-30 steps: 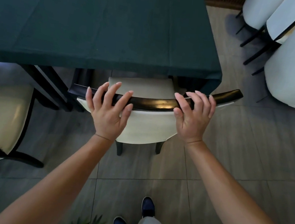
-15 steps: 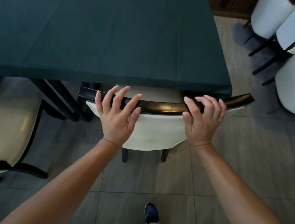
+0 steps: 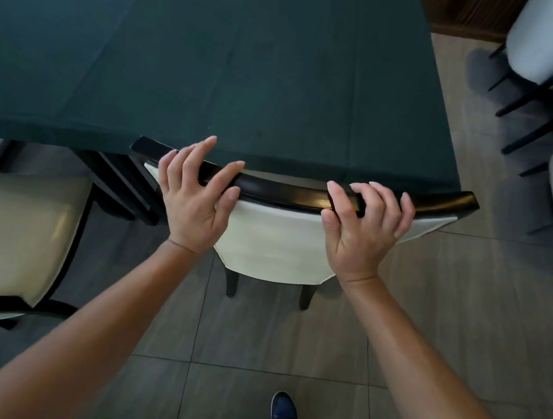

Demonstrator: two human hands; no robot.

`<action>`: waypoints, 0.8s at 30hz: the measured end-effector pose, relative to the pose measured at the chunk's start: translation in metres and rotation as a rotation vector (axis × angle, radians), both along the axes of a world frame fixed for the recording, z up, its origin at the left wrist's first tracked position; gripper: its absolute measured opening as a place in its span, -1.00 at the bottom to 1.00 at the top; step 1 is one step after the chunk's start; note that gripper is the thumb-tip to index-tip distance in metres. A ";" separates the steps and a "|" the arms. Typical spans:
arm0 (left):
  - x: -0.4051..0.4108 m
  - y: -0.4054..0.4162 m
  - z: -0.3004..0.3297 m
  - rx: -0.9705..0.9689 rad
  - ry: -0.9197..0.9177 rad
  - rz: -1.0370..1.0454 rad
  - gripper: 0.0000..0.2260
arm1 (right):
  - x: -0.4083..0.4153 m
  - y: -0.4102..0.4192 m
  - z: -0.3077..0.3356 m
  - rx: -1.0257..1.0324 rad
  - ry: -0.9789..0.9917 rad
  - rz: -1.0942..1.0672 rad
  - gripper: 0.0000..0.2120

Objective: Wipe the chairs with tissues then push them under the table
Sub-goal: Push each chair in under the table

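A chair with a black curved top rail (image 3: 287,193) and a cream backrest (image 3: 274,243) stands against the near edge of the table (image 3: 215,64), which has a dark green cloth. Its seat is hidden under the table. My left hand (image 3: 197,200) rests on the left part of the rail, fingers spread and fairly straight across it, thumb on the near side. My right hand (image 3: 366,226) grips the right part of the rail, fingers arched over it and thumb on the near edge. I see no tissue.
A second cream chair (image 3: 7,230) stands pulled out at the left, beside dark table legs (image 3: 122,185). White chairs (image 3: 546,40) with black legs crowd the upper right. Grey tiled floor (image 3: 447,297) lies around me, my dark shoe (image 3: 283,413) below.
The chair has slid forward under the table until its seat disappeared. Both hands stayed on the rail; my right fingers have curled further over it.
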State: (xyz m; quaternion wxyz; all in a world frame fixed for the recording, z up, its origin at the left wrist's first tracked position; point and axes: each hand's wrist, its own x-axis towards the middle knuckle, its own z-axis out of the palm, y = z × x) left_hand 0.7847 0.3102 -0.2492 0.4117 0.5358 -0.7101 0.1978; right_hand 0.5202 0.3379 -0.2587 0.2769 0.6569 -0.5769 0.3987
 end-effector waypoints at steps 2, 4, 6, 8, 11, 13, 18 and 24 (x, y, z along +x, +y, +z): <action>-0.015 0.003 0.000 0.008 0.011 0.015 -0.61 | -0.015 -0.004 0.000 -0.005 0.019 -0.008 -0.58; -0.030 0.007 -0.001 0.021 0.011 0.022 -0.63 | -0.030 -0.007 -0.001 0.005 0.035 0.001 -0.56; -0.044 0.010 -0.001 0.036 0.019 0.032 -0.64 | -0.044 -0.009 -0.002 0.012 0.033 0.019 -0.55; -0.054 0.012 -0.002 0.038 0.028 0.036 -0.65 | -0.053 -0.008 -0.002 0.025 0.016 0.026 -0.54; -0.052 0.015 -0.011 0.033 0.032 0.017 -0.67 | -0.050 0.005 -0.009 0.052 0.011 0.004 -0.54; -0.038 0.012 -0.015 0.035 0.017 0.006 -0.66 | -0.038 0.010 -0.011 0.061 0.018 -0.012 -0.55; 0.008 -0.021 -0.007 0.070 -0.002 0.007 -0.61 | 0.009 -0.012 -0.006 0.063 -0.001 -0.036 -0.55; -0.028 -0.038 0.001 0.108 0.038 0.051 -0.63 | -0.027 -0.053 0.000 0.039 0.064 -0.028 -0.52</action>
